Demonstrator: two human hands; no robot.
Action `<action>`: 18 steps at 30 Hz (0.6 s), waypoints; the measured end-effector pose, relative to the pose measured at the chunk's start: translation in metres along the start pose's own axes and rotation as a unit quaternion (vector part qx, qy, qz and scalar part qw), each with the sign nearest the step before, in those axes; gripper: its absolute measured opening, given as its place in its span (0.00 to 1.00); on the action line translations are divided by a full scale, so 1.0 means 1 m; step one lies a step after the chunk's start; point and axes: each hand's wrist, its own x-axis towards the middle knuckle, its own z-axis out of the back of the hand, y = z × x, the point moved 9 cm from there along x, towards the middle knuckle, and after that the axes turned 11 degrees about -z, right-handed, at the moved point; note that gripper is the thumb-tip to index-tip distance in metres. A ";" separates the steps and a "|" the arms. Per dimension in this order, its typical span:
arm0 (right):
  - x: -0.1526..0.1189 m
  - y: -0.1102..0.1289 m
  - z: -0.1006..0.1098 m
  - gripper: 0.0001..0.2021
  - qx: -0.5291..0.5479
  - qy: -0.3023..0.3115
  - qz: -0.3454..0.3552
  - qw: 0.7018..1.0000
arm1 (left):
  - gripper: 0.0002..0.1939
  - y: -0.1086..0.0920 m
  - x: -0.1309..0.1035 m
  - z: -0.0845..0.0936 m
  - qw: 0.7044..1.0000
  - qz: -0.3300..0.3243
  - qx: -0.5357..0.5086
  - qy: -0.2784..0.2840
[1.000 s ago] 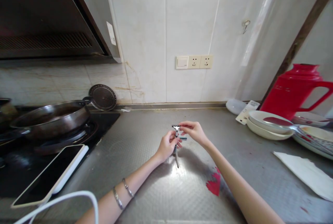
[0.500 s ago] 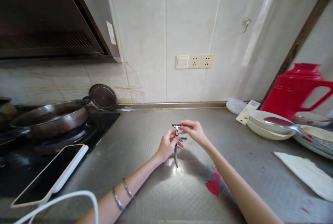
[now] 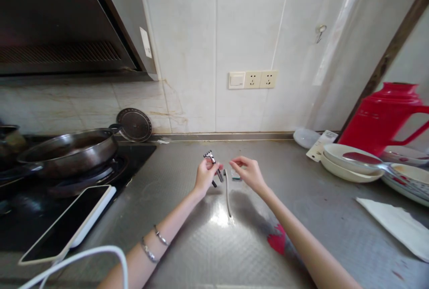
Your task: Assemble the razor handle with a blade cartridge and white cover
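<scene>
My left hand (image 3: 205, 176) grips a small T-shaped razor (image 3: 209, 156) with a black and silver head, tilted to the left; dark handle parts show below the fingers. To its right, my right hand (image 3: 250, 172) is raised with thumb and fingertips drawn together in a pinch; whether anything is between them I cannot make out. A thin grey curved strip (image 3: 228, 197) lies on the metal counter (image 3: 187, 244) between the hands. Just below my right fingers lies a small clear piece with a teal edge (image 3: 236, 175).
A phone (image 3: 67, 226) lies at the left by the stove, near a white cable (image 3: 110, 248) and a pan (image 3: 73, 150). At the right stand stacked dishes (image 3: 348, 170), a red thermos jug (image 3: 382, 119) and a white paper sheet (image 3: 392, 222). A red patch (image 3: 277, 239) marks the counter.
My left hand has moved left with the razor, which now tilts left. My right hand has come away from the razor's head. The grey strip and clear piece show more fully.
</scene>
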 end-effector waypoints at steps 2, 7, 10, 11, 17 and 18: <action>-0.007 0.011 -0.014 0.14 -0.095 0.034 0.031 0.994 | 0.14 0.000 0.004 0.006 1.000 0.004 0.017 -0.011; -0.024 0.022 -0.040 0.11 -0.285 0.071 0.045 0.955 | 0.14 -0.009 0.008 0.007 0.999 -0.033 0.038 -0.003; -0.029 0.022 -0.047 0.10 -0.330 0.077 0.030 0.940 | 0.14 -0.009 0.007 0.006 0.999 -0.029 0.041 0.002; -0.029 0.022 -0.049 0.10 -0.341 0.078 0.026 0.936 | 0.14 -0.008 0.007 0.006 0.999 -0.026 0.043 0.004; -0.034 0.026 -0.063 0.11 -0.386 0.073 0.029 0.919 | 0.16 -0.004 0.008 0.006 0.997 -0.035 0.064 0.009; -0.034 0.027 -0.064 0.11 -0.384 0.069 0.028 0.920 | 0.17 -0.003 0.009 0.006 0.997 -0.037 0.070 0.014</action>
